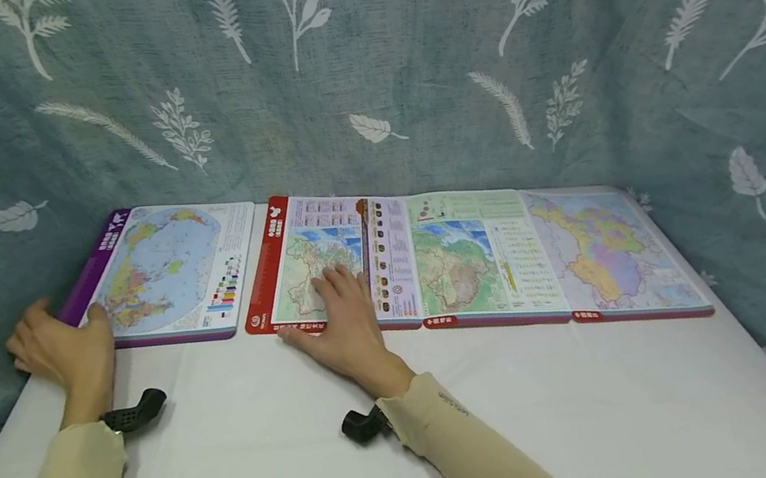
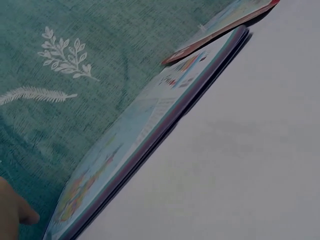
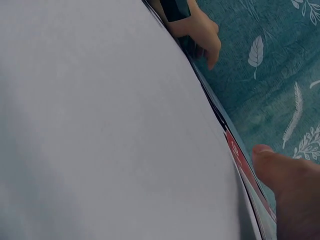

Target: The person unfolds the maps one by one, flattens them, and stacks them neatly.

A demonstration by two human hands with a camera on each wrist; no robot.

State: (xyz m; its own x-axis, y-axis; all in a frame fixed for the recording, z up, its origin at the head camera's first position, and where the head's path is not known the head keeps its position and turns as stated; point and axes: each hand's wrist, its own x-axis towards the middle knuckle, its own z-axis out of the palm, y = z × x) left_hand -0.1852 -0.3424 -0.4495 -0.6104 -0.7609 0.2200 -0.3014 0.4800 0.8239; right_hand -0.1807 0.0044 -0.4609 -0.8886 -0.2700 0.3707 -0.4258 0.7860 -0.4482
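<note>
My left hand [image 1: 69, 342] is at the near left corner of a folded world map [image 1: 167, 267] with a purple border strip. Its fingers bend beside the left edge, and the thumb is close to the printed face. In the left wrist view, only part of this hand [image 2: 12, 212] shows. Over the near left part of an unfolded map board [image 1: 458, 277] with a red end strip lies my right hand [image 1: 348, 325], fingers extended and loosely spread. The thumb points left toward the near edge. Whether the fingertips press on it is hard to tell.
The unfolded board runs rightward in several joined panels along the back of a white-covered table [image 1: 273, 443]. A narrow gap separates it from the folded map. Behind stands a green leaf-patterned curtain [image 1: 405, 100]. Black devices sit on both wrists.
</note>
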